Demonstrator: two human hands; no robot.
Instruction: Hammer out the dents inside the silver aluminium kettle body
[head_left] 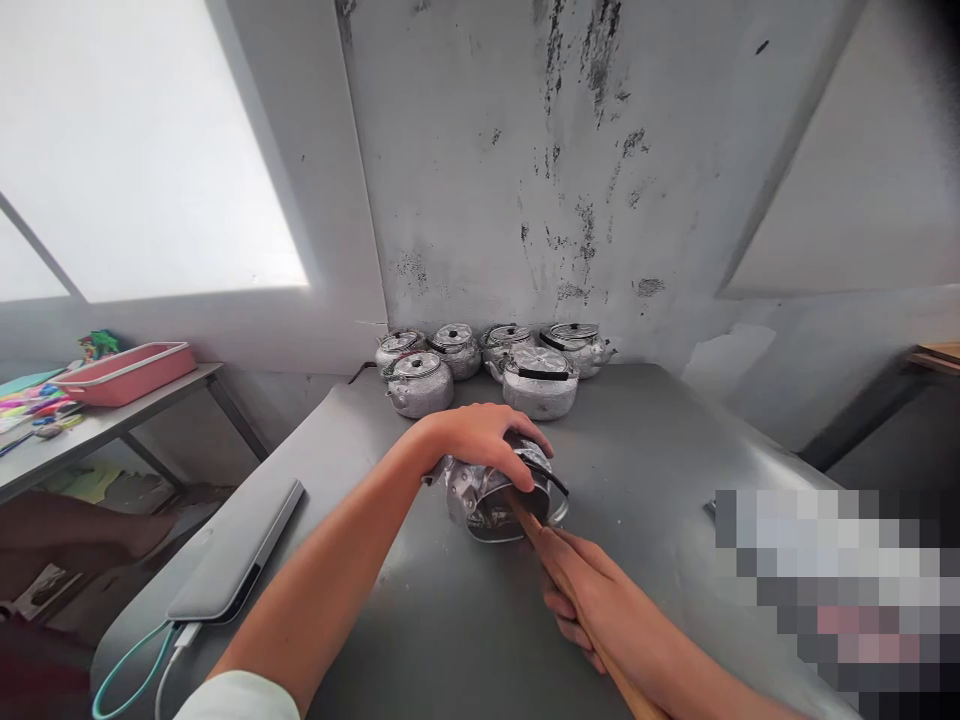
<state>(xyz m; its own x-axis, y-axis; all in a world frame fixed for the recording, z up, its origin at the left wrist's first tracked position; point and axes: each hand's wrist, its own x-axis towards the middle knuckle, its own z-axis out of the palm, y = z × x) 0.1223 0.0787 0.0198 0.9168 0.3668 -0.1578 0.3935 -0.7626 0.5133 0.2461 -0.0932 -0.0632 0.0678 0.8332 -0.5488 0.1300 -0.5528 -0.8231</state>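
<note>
A dented silver metal kettle (463, 492) lies tipped on the grey table, its round opening facing me. Spread over its top side, my left hand (487, 440) grips it with the fingers curled round the body. The kettle's black handle (553, 478) swings out on the right. In my right hand (585, 585) is a wooden stick (531, 522), whose far end goes into the kettle's opening. That end is hidden inside the kettle.
Several silver kettles, one a front kettle (541, 395), stand at the table's back by the stained wall (480, 200). A grey power bank (232, 560) with cables lies left. A pink basket (124, 378) sits on a side table. A pixelated patch covers the lower right.
</note>
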